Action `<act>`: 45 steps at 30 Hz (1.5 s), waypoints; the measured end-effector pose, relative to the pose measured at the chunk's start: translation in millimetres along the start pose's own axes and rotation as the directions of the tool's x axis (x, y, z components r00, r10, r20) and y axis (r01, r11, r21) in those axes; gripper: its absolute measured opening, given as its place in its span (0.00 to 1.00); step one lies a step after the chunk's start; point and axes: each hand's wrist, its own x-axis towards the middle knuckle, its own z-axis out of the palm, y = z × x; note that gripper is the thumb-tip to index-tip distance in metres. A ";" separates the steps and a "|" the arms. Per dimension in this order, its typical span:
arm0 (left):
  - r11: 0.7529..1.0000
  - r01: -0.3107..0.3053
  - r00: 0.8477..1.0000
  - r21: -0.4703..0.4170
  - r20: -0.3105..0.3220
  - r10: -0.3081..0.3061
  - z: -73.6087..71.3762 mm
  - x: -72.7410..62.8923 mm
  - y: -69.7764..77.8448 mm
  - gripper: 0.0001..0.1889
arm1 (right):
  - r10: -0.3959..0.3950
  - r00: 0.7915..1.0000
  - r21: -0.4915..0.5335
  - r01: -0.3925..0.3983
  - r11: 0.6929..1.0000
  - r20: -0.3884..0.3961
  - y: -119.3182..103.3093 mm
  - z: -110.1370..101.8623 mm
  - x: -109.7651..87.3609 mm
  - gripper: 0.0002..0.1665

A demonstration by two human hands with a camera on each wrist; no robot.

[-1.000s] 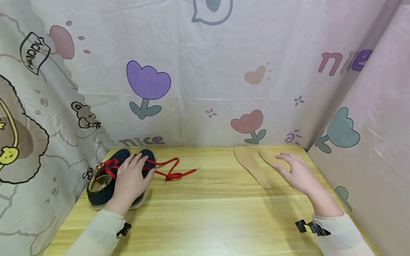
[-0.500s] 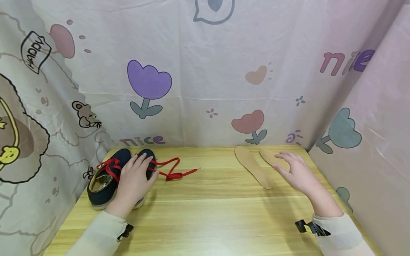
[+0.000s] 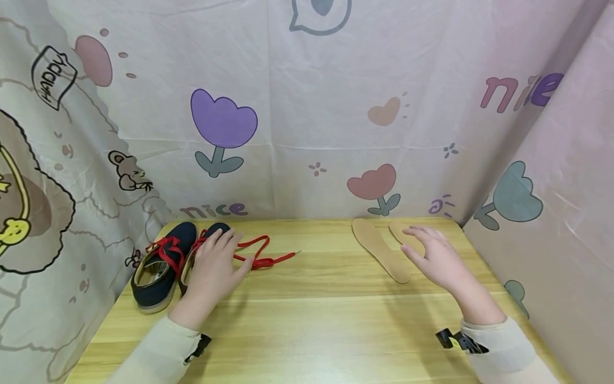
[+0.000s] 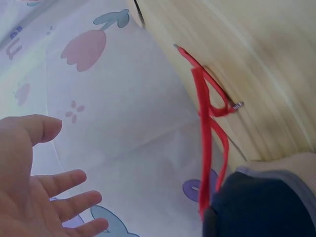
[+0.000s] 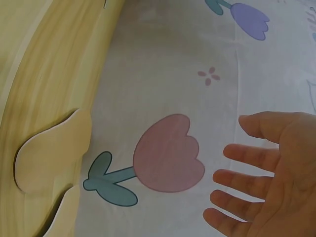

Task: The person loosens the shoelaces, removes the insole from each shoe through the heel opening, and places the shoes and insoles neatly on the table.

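My left hand (image 3: 216, 272), fingers spread and relaxed, hovers over the right one of two navy shoes and hides much of it. The left shoe (image 3: 155, 290) has its red lace tied over the tongue. From the other shoe (image 4: 261, 207), a loose red shoelace (image 4: 205, 143) trails onto the table. Over at the right, my right hand (image 3: 441, 264) is held above the right one of two tan insoles, covering part of that insole (image 3: 398, 229). The other insole (image 3: 381, 250) lies flat beside it. Neither hand holds anything.
The wooden table (image 3: 307, 330) carries the shoes at its left and the insoles at its right. A printed curtain (image 3: 307, 106) rises right behind the table's back edge and along both sides.
My left hand has shifted right, uncovering more of the left shoe and the right shoe's opening. My right hand has moved slightly left. Shoes and insoles stay in place.
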 end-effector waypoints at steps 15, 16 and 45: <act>0.997 -0.077 0.997 -0.003 -0.001 0.077 12.9 4.7 22.7 0.36 | -0.070 0.997 0.019 0.070 0.997 -0.018 -19.3 25.9 9.1 0.29; 0.997 -0.079 0.997 -0.006 -0.003 0.079 14.0 5.2 24.3 0.36 | -0.071 0.997 0.020 0.071 0.997 -0.018 -20.6 26.6 9.4 0.29; 0.997 -0.064 0.997 -0.034 0.039 0.066 37.2 22.2 59.5 0.39 | -0.116 0.992 0.018 0.117 0.993 -0.044 -47.6 54.6 26.8 0.33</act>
